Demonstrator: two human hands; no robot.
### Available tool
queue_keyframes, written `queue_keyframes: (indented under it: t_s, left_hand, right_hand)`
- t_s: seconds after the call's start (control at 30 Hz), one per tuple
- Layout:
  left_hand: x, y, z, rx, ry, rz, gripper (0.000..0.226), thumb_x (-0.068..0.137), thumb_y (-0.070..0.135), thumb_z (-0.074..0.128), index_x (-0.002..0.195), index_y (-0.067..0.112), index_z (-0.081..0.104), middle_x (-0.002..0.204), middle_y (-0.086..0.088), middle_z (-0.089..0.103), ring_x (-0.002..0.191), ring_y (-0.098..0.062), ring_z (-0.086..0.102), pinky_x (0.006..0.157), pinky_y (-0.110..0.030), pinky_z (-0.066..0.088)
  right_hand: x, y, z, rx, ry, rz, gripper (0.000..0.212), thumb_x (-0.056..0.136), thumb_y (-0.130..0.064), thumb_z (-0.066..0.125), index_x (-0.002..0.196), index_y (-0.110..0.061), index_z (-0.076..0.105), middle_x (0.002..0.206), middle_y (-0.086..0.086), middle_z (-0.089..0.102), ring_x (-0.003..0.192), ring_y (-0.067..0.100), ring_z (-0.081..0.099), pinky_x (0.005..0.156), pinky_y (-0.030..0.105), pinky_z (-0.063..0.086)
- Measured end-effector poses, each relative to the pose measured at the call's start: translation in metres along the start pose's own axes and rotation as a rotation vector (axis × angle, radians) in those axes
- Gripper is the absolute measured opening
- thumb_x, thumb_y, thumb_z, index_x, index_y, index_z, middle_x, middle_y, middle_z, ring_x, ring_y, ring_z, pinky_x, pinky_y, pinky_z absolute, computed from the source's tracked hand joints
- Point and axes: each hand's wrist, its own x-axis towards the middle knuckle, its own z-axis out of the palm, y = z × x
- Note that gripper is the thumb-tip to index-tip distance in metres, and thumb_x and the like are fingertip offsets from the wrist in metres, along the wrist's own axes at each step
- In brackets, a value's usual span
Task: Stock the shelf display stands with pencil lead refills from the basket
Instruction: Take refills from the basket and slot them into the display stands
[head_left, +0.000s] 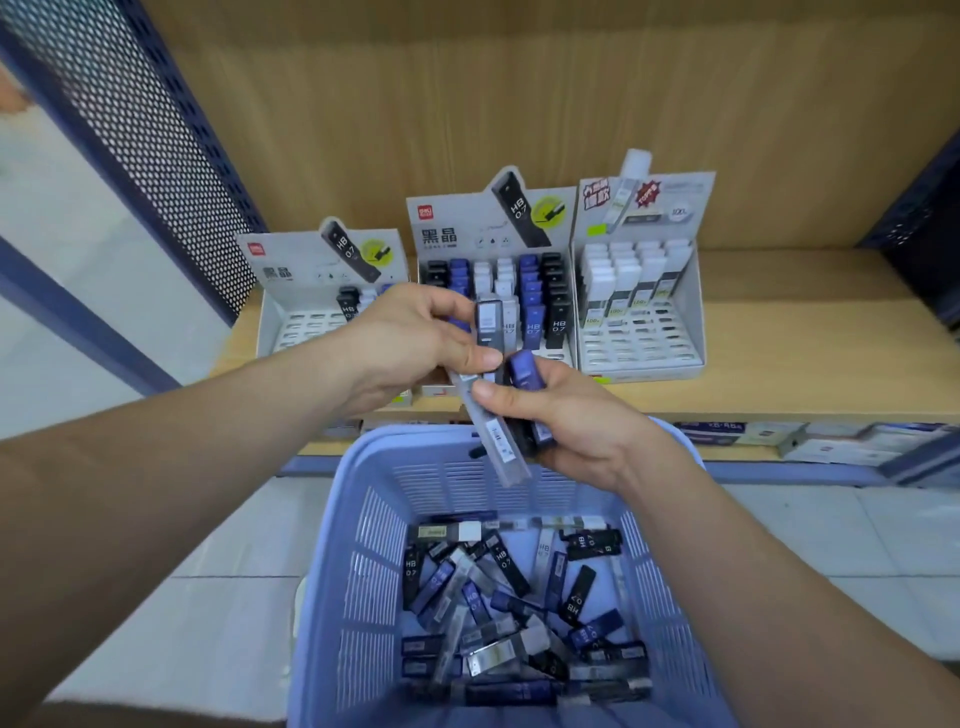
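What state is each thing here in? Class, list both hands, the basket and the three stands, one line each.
Left hand, pinches a grey refill.
Right hand, grips a bunch of refills.
Basket, holds a heap of loose refills.
Left stand, slots mostly empty.
Middle stand, back rows filled.
Right stand, back rows filled, front slots empty.

The slotted basket (363, 571) is showing pale blue, its refills (501, 558) mixing black, blue and clear. At upper left the dotted panel (156, 130) is looking navy.
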Motion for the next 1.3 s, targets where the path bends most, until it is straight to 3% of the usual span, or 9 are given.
queue_keyframes:
  t_s: [0.1, 0.2, 0.3, 0.4, 0.57, 0.8, 1.03, 1.13, 1.3]
  left_hand:
    - [0.005, 0.003, -0.001, 0.002, 0.077, 0.049, 0.040, 0.068, -0.002, 0.077, 0.103, 0.008, 0.062, 0.072, -0.009, 0.072, 0.068, -0.018, 0.068, 0.067, -0.028, 0.056]
    - [0.009, 0.006, -0.003, -0.076, 0.071, 0.079, 0.055, 0.065, 0.007, 0.078, 0.116, 0.015, 0.058, 0.082, -0.012, 0.073, 0.081, -0.021, 0.070, 0.079, -0.033, 0.056]
    - [0.008, 0.012, -0.013, -0.123, -0.063, 0.036, 0.051, 0.062, 0.006, 0.073, 0.112, 0.013, 0.063, 0.088, -0.012, 0.072, 0.085, -0.020, 0.069, 0.080, -0.030, 0.057]
    - [0.008, 0.013, -0.018, 0.068, -0.059, 0.054, 0.025, 0.065, 0.001, 0.073, 0.089, 0.006, 0.071, 0.078, -0.009, 0.069, 0.073, -0.014, 0.067, 0.069, -0.021, 0.056]
    - [0.017, 0.016, -0.023, 0.219, 0.142, 0.106, 0.005, 0.074, 0.004, 0.075, 0.078, 0.007, 0.072, 0.072, -0.013, 0.068, 0.065, -0.015, 0.062, 0.063, -0.019, 0.055]
    - [0.034, 0.014, -0.021, 0.301, 0.202, 0.121, 0.007, 0.079, 0.010, 0.074, 0.083, 0.005, 0.070, 0.068, -0.008, 0.067, 0.060, -0.010, 0.061, 0.061, -0.017, 0.053]
    - [0.060, 0.024, -0.019, 0.281, 0.293, 0.215, 0.004, 0.082, 0.002, 0.070, 0.085, 0.002, 0.069, 0.076, -0.017, 0.069, 0.065, -0.018, 0.065, 0.071, -0.027, 0.059]
    - [0.077, 0.019, -0.018, 0.436, 0.375, 0.283, 0.004, 0.080, 0.008, 0.074, 0.081, 0.011, 0.072, 0.074, -0.005, 0.070, 0.066, -0.015, 0.067, 0.077, -0.030, 0.058]
    - [0.089, 0.007, -0.003, 0.772, 0.351, 0.395, 0.013, 0.080, 0.019, 0.074, 0.093, 0.014, 0.075, 0.086, 0.004, 0.071, 0.078, -0.005, 0.062, 0.078, -0.015, 0.045]
  right_hand:
    - [0.002, -0.007, -0.001, 0.062, -0.004, -0.013, 0.036, 0.066, -0.022, 0.075, 0.100, -0.016, 0.066, 0.080, -0.001, 0.073, 0.077, 0.012, 0.070, 0.072, 0.032, 0.058]
    - [0.002, -0.010, -0.004, 0.173, 0.049, -0.034, 0.039, 0.072, -0.021, 0.073, 0.109, -0.012, 0.065, 0.077, 0.002, 0.072, 0.069, 0.012, 0.070, 0.054, 0.023, 0.052]
    - [0.006, -0.007, -0.005, 0.280, 0.046, -0.054, 0.028, 0.075, -0.026, 0.070, 0.099, -0.012, 0.066, 0.072, 0.007, 0.064, 0.055, 0.012, 0.058, 0.043, 0.023, 0.043]
    - [0.009, -0.003, -0.004, 0.260, 0.012, -0.039, 0.025, 0.077, -0.027, 0.067, 0.095, -0.010, 0.066, 0.071, 0.008, 0.062, 0.053, 0.013, 0.052, 0.042, 0.023, 0.040]
    - [0.010, -0.001, -0.015, 0.182, 0.051, -0.028, 0.034, 0.085, -0.029, 0.064, 0.111, -0.008, 0.062, 0.078, 0.013, 0.068, 0.058, 0.018, 0.053, 0.044, 0.023, 0.039]
    - [0.009, -0.003, -0.032, 0.026, 0.127, -0.065, 0.022, 0.090, -0.026, 0.064, 0.104, -0.009, 0.065, 0.081, 0.014, 0.072, 0.058, 0.016, 0.056, 0.051, 0.024, 0.044]
    - [0.017, 0.001, -0.055, 0.313, 0.508, -0.181, 0.013, 0.096, -0.027, 0.058, 0.096, -0.014, 0.060, 0.069, 0.008, 0.067, 0.052, 0.016, 0.050, 0.046, 0.024, 0.039]
    - [0.015, 0.001, -0.063, 0.403, 0.567, -0.211, 0.017, 0.098, -0.029, 0.054, 0.096, -0.012, 0.058, 0.067, 0.008, 0.066, 0.050, 0.015, 0.048, 0.043, 0.023, 0.039]
    - [0.019, 0.004, -0.066, 0.451, 0.558, -0.195, 0.019, 0.099, -0.027, 0.053, 0.102, -0.009, 0.056, 0.070, 0.008, 0.068, 0.051, 0.014, 0.050, 0.043, 0.022, 0.042]
